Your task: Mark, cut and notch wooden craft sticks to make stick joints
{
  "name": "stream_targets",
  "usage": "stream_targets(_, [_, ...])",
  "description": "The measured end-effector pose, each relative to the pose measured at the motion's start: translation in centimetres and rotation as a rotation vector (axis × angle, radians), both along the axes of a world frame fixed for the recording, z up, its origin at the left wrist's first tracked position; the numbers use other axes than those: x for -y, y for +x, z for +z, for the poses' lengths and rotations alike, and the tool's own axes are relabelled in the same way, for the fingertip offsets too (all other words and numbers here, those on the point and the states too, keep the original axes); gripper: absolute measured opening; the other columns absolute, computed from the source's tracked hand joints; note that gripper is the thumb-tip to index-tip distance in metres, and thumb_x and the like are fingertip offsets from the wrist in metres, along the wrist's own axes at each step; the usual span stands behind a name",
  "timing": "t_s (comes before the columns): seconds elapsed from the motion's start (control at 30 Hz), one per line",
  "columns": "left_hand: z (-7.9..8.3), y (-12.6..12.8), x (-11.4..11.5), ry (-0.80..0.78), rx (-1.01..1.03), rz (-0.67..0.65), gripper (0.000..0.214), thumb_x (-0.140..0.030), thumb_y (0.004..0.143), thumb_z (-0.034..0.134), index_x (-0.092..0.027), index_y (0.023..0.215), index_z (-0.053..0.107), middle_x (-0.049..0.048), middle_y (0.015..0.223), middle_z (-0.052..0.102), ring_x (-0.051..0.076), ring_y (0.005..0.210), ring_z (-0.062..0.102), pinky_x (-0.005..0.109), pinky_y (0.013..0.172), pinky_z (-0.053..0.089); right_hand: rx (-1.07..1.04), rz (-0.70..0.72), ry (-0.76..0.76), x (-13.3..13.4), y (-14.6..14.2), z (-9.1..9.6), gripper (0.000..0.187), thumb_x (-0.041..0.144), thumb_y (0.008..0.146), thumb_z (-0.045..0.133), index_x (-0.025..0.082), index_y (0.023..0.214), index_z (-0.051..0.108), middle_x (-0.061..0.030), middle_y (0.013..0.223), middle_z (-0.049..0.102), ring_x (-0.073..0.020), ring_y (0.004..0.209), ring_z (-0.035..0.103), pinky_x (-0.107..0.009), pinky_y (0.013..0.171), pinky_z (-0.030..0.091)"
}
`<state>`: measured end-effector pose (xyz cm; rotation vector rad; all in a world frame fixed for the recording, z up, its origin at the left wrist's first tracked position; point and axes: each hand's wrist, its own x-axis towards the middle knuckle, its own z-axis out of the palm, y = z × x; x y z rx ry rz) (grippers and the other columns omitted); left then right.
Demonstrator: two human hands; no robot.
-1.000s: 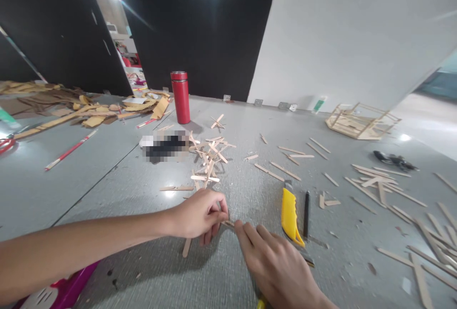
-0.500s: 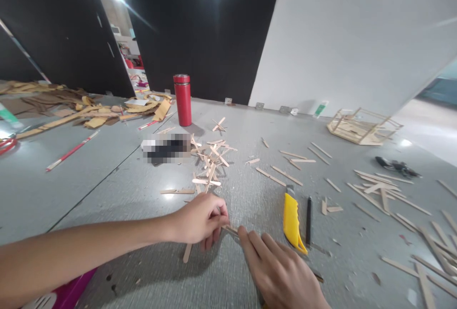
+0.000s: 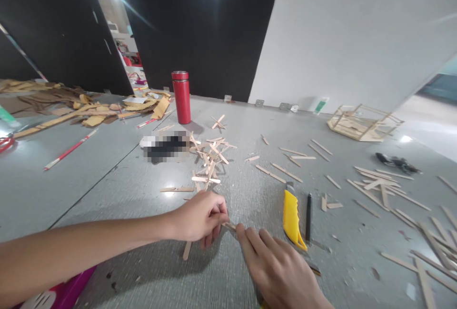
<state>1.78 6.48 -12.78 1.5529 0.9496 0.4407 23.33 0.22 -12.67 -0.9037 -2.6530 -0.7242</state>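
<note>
A: What do your hands hold?
B: Your left hand [image 3: 202, 216] pinches a wooden stick [image 3: 228, 226] low over the near table [image 3: 107, 190]; your right hand [image 3: 276, 268], fingers curled, grips its other end, left of the yellow knife [image 3: 292, 214].

A blurred-out patch [image 3: 166, 146] hides perhaps a dark object.

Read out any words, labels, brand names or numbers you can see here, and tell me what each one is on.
None can be read.
Red bottle: no lettering shows.
Yellow knife: no brand shows.
Green-and-white tag by the wall: too small.
Dark thing beside the sticks: blurred out.
</note>
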Motion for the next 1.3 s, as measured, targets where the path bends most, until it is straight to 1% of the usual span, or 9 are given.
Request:
stream_targets(0.5, [0.1, 0.2, -0.2, -0.012, -0.003, -0.013, 0.026, -0.037, 0.098, 0.058, -0.019, 0.08, 0.055, -0.0038, 0.054, 0.059, 0.011, 0.037, 0.056, 0.019, 0.033, 0.044, 0.072, -0.039, -0.063, -0.1, -0.7, 0.2, 0.035, -0.003, 0.069, 0.062, 0.011, 0.1, 0.069, -0.0039, 0.082, 0.07, -0.024, 0.062, 0.065, -0.038, 0.045, 0.054])
stream_targets(0.7, [-0.1, 0.0, 0.1, 0.023, -0.007, -0.008, 0.027, -0.038, 0.099, 0.054, -0.019, 0.08, 0.053, -0.0031, 0.056, 0.059, 0.011, 0.038, 0.056, 0.018, 0.035, 0.043, 0.027, -0.001, 0.034, 0.1, 0.1, -0.5, 0.039, -0.006, 0.076, 0.052, 0.0, 0.111, 0.068, -0.0102, 0.086, 0.073, -0.0242, 0.065, 0.069, -0.037, 0.051, 0.057])
stream_targets(0.8, [-0.1, 0.0, 0.4, 0.062, -0.003, 0.015, 0.026, -0.041, 0.101, 0.051, -0.02, 0.085, 0.052, -0.003, 0.058, 0.059, 0.012, 0.04, 0.056, 0.021, 0.036, 0.044, -0.063, 0.021, 0.032, -0.1, 1.0, -0.9, 0.042, -0.008, 0.085, 0.042, -0.003, 0.121, 0.064, -0.0122, 0.088, 0.074, -0.0245, 0.069, 0.071, -0.036, 0.055, 0.057])
stream_targets(0.9, [0.5, 0.1, 0.8, 0.196, 0.003, 0.088, 0.025, -0.039, 0.104, 0.046, -0.021, 0.089, 0.053, -0.0023, 0.064, 0.06, 0.012, 0.048, 0.057, 0.023, 0.046, 0.047, -0.422, -0.105, -0.26, -1.0, 1.5, -0.5, 0.032, 0.01, 0.102, 0.045, 0.009, 0.129, 0.062, -0.0053, 0.085, 0.071, -0.0194, 0.064, 0.068, -0.031, 0.054, 0.054])
stream_targets(1.0, [1.5, 0.2, 1.4, 0.372, 0.016, 0.157, 0.022, -0.033, 0.106, 0.046, -0.022, 0.089, 0.054, -0.0026, 0.067, 0.06, 0.012, 0.057, 0.056, 0.026, 0.059, 0.046, -0.905, -0.306, -0.761, -1.9, 1.3, 1.1, 0.032, 0.039, 0.103, 0.056, 0.017, 0.125, 0.063, -0.0002, 0.078, 0.065, -0.0143, 0.06, 0.06, -0.026, 0.056, 0.051])
stream_targets(1.07, [2.0, 0.1, 2.0, 0.46, 0.033, 0.177, 0.018, -0.031, 0.106, 0.048, -0.022, 0.093, 0.056, -0.0021, 0.071, 0.06, 0.013, 0.064, 0.058, 0.027, 0.064, 0.045, -1.111, -0.286, -1.102, -2.3, 0.9, 2.4, 0.043, 0.051, 0.1, 0.057, 0.015, 0.123, 0.063, -0.0014, 0.078, 0.065, -0.0118, 0.059, 0.055, -0.024, 0.053, 0.046])
stream_targets(1.13, [2.4, -0.1, 2.6, 0.581, 0.058, 0.166, 0.015, -0.028, 0.106, 0.049, -0.022, 0.097, 0.059, 0.0, 0.079, 0.063, 0.014, 0.072, 0.06, 0.028, 0.07, 0.047, -1.212, -0.244, -1.357, -2.3, 0.6, 3.5, 0.051, 0.059, 0.097, 0.059, 0.015, 0.123, 0.062, -0.001, 0.078, 0.066, -0.0065, 0.047, 0.039, -0.021, 0.042, 0.031])
stream_targets(1.2, [2.5, -0.4, 3.3, 0.731, 0.087, 0.135, 0.011, -0.022, 0.105, 0.051, -0.023, 0.101, 0.061, 0.0015, 0.088, 0.066, 0.014, 0.077, 0.061, 0.027, 0.073, 0.048, -1.247, -0.24, -1.475, -2.0, 0.4, 4.1, 0.05, 0.061, 0.094, 0.063, 0.016, 0.115, 0.065, -0.0002, 0.075, 0.066, -0.0037, 0.042, 0.028, -0.02, 0.038, 0.021])
stream_targets(1.3, [2.5, -0.7, 4.0, 0.838, 0.106, 0.112, 0.01, -0.018, 0.104, 0.055, -0.024, 0.11, 0.061, 0.0005, 0.093, 0.07, 0.012, 0.08, 0.065, 0.023, 0.074, 0.051, -1.254, -0.288, -1.474, -1.4, 0.3, 4.7, 0.044, 0.06, 0.093, 0.066, 0.017, 0.094, 0.07, -0.0013, 0.071, 0.067, -0.0036, 0.043, 0.029, -0.02, 0.04, 0.018])
